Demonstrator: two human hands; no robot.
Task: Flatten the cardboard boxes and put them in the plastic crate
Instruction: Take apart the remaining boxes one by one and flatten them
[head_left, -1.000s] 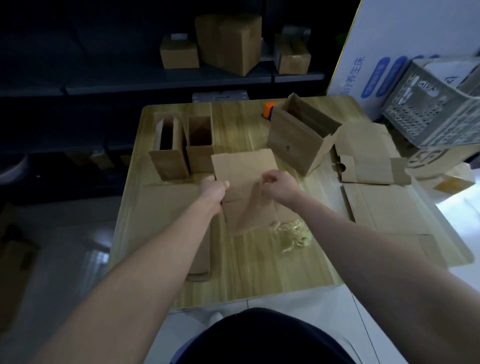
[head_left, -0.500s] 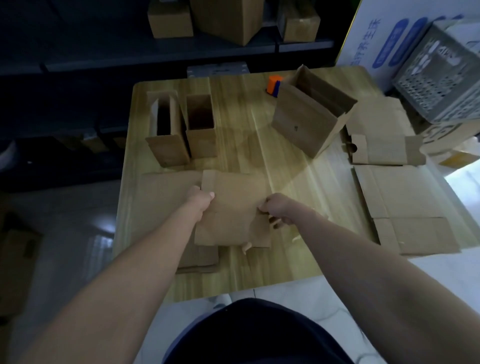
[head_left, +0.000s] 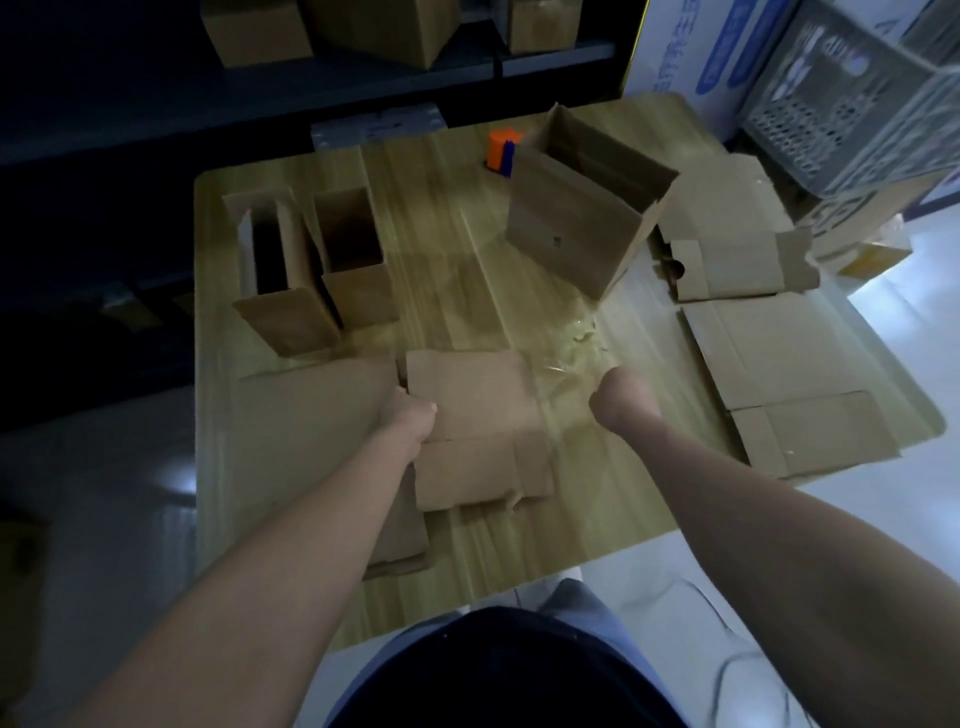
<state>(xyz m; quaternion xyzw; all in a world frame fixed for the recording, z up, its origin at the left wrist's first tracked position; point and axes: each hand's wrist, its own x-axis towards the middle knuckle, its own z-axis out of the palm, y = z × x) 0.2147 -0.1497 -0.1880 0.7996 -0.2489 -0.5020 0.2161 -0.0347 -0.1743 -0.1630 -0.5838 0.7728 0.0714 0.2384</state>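
Roughly midway, at a guess. Pinches the left edge of the flattened box (head_left: 467, 405) with the left hand (head_left: 410, 415), thumb on top and the other fingers curled under the cardboard. Holds the right hand (head_left: 626, 402) just right of that box and off it, above the table (head_left: 467, 551), fingers tucked out of sight behind the knuckles; cannot tell whether bunched on something or on nothing. Finds the flattened box lying at near centre, overlapping a flat sheet (head_left: 311, 415) to its left. Counts as flattened, then, those two plus the flat piece (head_left: 795, 405) at near right and the folded piece (head_left: 737, 265) beyond it. Leaves three boxes standing: a narrow open box (head_left: 283, 296) at far left, a second narrow box (head_left: 353, 260) just beside it, and a larger open box (head_left: 576, 213) at far centre, close to a scrap of crumpled clear tape (head_left: 576, 332). Leaves, by the look of it, all the loading too: places the plastic crate (head_left: 852, 88) off the table at far right, tilted, well apart from both hands, with none of the table's cardboard in it; cannot tell what lies inside.
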